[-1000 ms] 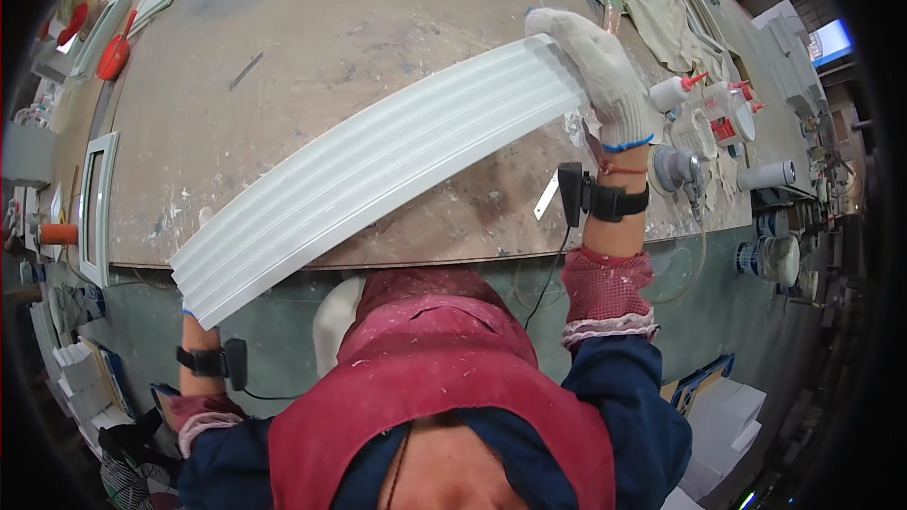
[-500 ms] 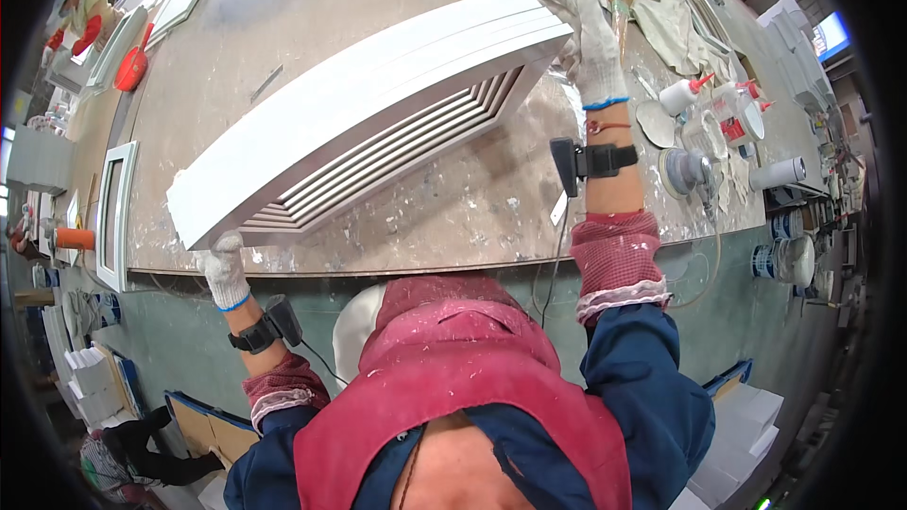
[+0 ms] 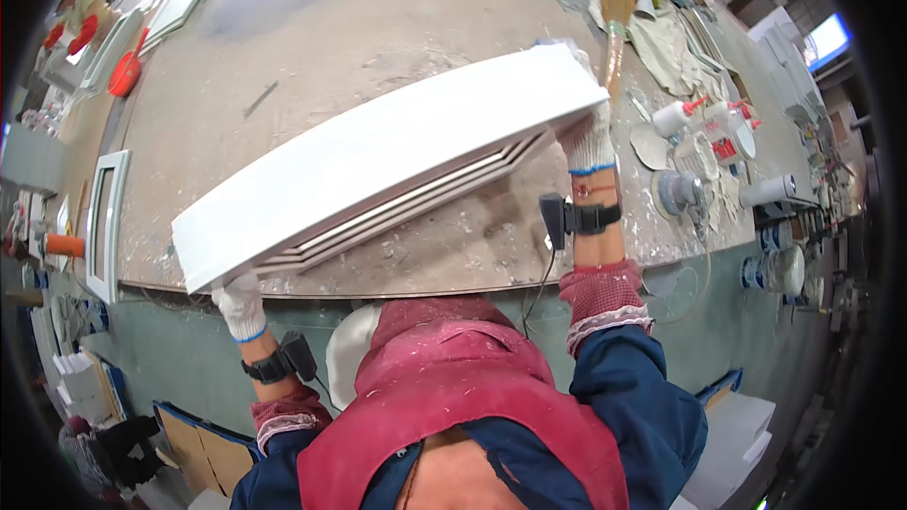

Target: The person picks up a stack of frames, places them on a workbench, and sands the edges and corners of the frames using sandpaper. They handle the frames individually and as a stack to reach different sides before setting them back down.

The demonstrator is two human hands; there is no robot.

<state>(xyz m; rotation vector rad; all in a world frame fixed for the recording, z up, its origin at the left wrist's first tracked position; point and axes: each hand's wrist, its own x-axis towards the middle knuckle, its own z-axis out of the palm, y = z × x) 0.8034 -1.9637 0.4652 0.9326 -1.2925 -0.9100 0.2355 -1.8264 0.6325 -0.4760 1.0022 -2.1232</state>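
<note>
A stack of white rectangular frames (image 3: 397,153) stands tilted on its edge, slanting across the front of a paint-spattered workbench (image 3: 312,66). Nested inner edges show along its near lower side. My left hand (image 3: 240,308), in a white knit glove, grips the stack's lower left end from beneath, just past the bench's front edge. At the upper right end my gloved right hand (image 3: 590,144) holds the other side, its fingers partly hidden by the frames. Each wrist wears a black strap with a small device.
To the right lie a brush (image 3: 614,9), a crumpled cloth (image 3: 661,47), white bottles with red tips (image 3: 673,119) and a round sander (image 3: 675,193). A pale frame (image 3: 108,227) leans at the bench's left edge. Far left, a red dustpan (image 3: 124,75) lies near another person (image 3: 90,14).
The stack has tipped so its broad white side faces up more. Its right end has come down and nearer, my right hand with it; the left end shifted slightly nearer.
</note>
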